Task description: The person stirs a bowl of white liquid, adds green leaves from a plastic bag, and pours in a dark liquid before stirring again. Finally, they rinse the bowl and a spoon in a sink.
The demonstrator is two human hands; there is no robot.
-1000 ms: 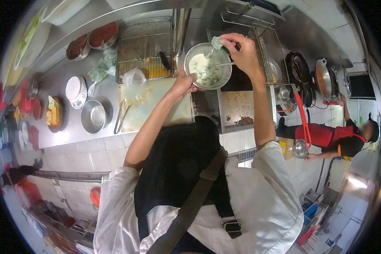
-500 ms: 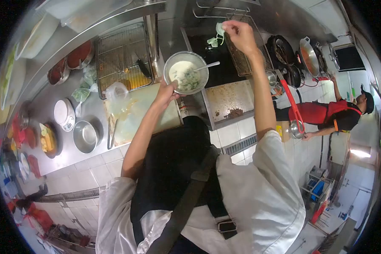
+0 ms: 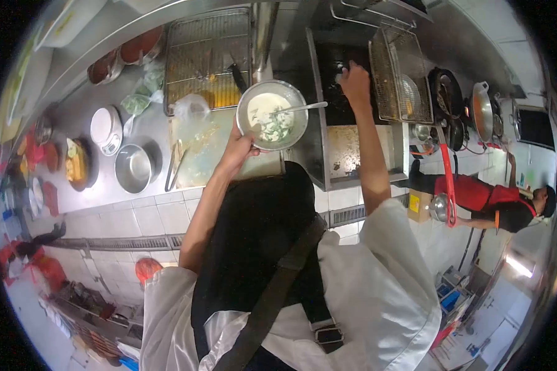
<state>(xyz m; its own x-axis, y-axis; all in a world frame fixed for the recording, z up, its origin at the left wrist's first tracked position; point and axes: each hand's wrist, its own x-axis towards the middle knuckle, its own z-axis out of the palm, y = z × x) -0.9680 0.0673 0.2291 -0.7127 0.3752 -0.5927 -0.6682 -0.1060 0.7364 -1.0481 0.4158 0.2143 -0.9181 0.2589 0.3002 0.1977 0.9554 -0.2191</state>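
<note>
My left hand point(image 3: 236, 150) grips a metal mixing bowl point(image 3: 302, 128) by its near rim, thumb over the edge. In it are pale batter point(image 3: 267, 105), green leaves point(image 3: 277, 131) and a spoon point(image 3: 309, 106) resting on the right rim. Over the dark fryer well point(image 3: 331, 102), my right hand point(image 3: 355, 83) reaches down with its fingers together. At its fingertips shows a small pale bit of batter-coated leaf point(image 3: 340, 70); the rest of the piece is hidden. A wire fry basket point(image 3: 384, 80) stands just right of this hand.
Left of the bowl lie a cutting board point(image 3: 198, 151), tongs point(image 3: 178, 166) and a wire rack tray point(image 3: 195, 52). A steel bowl point(image 3: 133, 168) and scale point(image 3: 106, 130) stand farther left. Pans point(image 3: 445, 93) hang right. A co-worker point(image 3: 476, 195) in a red apron stands at right, near a red-handled pan point(image 3: 447, 176).
My right hand has lowered from above the basket's left side into the fryer area, and the dangling battered leaf is now mostly out of sight. My left hand still holds the bowl. The view has shifted.
</note>
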